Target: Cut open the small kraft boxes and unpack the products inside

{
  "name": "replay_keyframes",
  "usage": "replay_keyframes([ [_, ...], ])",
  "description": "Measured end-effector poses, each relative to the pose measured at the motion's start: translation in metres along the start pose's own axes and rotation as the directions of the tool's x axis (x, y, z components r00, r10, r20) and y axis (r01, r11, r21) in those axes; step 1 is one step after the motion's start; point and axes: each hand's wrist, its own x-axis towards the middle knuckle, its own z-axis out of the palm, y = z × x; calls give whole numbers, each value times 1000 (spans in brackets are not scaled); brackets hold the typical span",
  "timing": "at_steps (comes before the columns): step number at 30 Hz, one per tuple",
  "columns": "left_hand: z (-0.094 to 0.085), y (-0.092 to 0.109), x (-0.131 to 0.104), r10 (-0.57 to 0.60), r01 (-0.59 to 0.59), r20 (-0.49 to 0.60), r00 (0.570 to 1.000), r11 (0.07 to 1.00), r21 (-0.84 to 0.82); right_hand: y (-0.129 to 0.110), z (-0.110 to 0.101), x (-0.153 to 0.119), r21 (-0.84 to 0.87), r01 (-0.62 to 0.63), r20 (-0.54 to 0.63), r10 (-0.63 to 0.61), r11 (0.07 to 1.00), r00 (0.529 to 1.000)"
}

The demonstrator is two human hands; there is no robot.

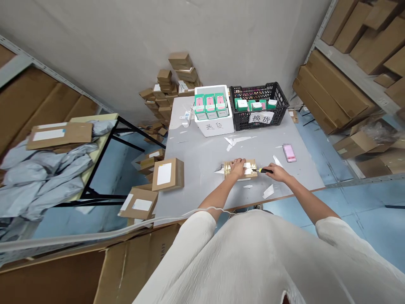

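Note:
A small cardboard box (227, 169) wrapped in shiny tape, with white label pieces on top, lies near the front of the grey table (196, 181). My left hand (238, 167) grips it from above, the fingers reaching over its far side. In my right hand (277, 172) is a black and yellow utility knife (264, 170). The knife's tip end meets the right part of the box top; the blade itself is too small to make out. Torn white paper scraps (268, 191) lie around the box.
At the table's back stand a white foam box (218, 128) holding green-and-pink boxes and a black plastic crate (282, 110) with similar ones. A pink item (289, 153) lies right. Cartons (177, 177) crowd the left edge. A white cable (126, 230) crosses in front.

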Motion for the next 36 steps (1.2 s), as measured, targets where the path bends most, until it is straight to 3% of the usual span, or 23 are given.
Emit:
replay_keyframes([
  [8,10,-3,-9,143,-133,-81,986,984,119,-7,-1,1,10,-27,3,27,1000,1000],
  [12,13,-7,-8,154,-144,-73,985,982,120,-5,3,0,15,-24,6,24,1000,1000],
  [19,14,-10,-3,161,-149,-73,984,979,139,-7,16,2,43,-93,-101,97,995,990],
  [24,15,-10,-7,139,-129,-85,987,985,112,-7,14,1,16,-87,-156,89,996,984],
  [30,17,-8,-14,120,-113,-74,990,989,95,19,12,5,150,-220,-316,258,964,913],
  [33,16,-6,-16,107,-103,-70,992,993,65,27,14,12,243,-286,-319,355,927,879],
  [36,15,-6,-20,87,-85,-83,993,996,26,27,21,19,254,-313,-290,381,915,878],
])
